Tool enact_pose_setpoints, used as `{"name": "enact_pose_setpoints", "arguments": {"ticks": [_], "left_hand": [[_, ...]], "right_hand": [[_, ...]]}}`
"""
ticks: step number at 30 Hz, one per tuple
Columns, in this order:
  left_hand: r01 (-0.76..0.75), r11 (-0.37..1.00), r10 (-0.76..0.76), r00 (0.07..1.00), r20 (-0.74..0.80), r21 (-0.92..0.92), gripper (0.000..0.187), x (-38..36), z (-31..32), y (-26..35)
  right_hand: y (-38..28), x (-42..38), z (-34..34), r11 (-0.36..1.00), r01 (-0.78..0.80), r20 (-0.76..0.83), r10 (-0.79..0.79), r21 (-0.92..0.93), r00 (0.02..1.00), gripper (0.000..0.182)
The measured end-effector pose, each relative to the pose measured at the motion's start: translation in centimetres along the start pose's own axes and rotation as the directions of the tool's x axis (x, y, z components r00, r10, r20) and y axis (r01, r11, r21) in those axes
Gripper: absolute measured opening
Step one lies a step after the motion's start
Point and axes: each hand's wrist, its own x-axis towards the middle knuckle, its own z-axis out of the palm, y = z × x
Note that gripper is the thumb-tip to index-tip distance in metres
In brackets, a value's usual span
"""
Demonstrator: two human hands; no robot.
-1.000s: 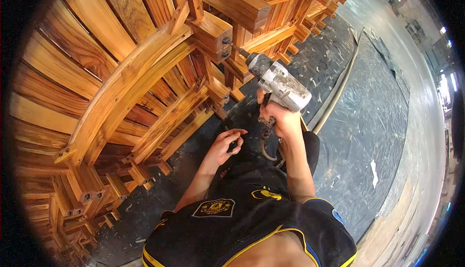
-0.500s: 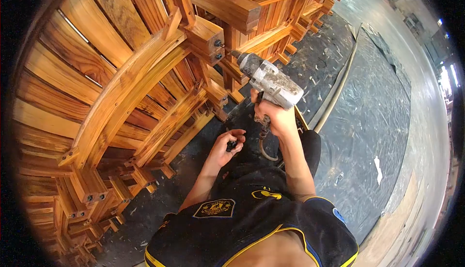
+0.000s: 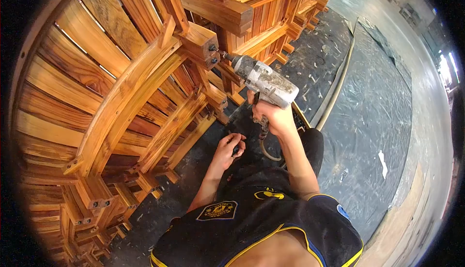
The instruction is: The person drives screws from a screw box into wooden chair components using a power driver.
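My right hand (image 3: pixel 272 115) is wrapped round the handle of a worn silver-grey power driver (image 3: pixel 269 83) with a hose at its base. The driver's bit points left at a dark bolt (image 3: pixel 212 47) in the end of a wooden block (image 3: pixel 197 42), and its tip seems to meet the bolt head. A second dark bolt (image 3: pixel 214 60) sits just below. Lower down, my left hand (image 3: pixel 229 152) is curled round small dark pieces, partly hidden by the fingers. It hangs apart from the wood.
Slatted wooden furniture (image 3: pixel 63 88) with curved rails fills the left side, and more stacked wooden frames (image 3: pixel 271 5) stand behind. A dark sheet (image 3: pixel 361 136) covers the floor, with a long pale hose (image 3: pixel 339 85) across it. An open-topped box (image 3: pixel 300 117) is beside my right wrist.
The driver has come up against the upper bolt, closing the small gap. My left hand's fingers have curled in more over the dark pieces. The view has shifted slightly.
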Motion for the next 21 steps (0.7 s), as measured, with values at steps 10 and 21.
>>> {"name": "enact_pose_setpoints", "arguments": {"ticks": [10,21], "left_hand": [[-0.122,0.990,0.104,0.969,-0.222,-0.072,0.023,-0.5,-0.1,0.3],[-0.181,0.964,0.089,0.913,-0.399,-0.197,0.025,-1.3,-1.8,-0.4]], "right_hand": [[0.8,0.3,-0.3,1.000,0.003,-0.027,-0.002,0.017,1.000,0.025],[0.1,0.2,0.0,0.997,0.027,0.011,-0.028,0.067,1.000,0.031]]}}
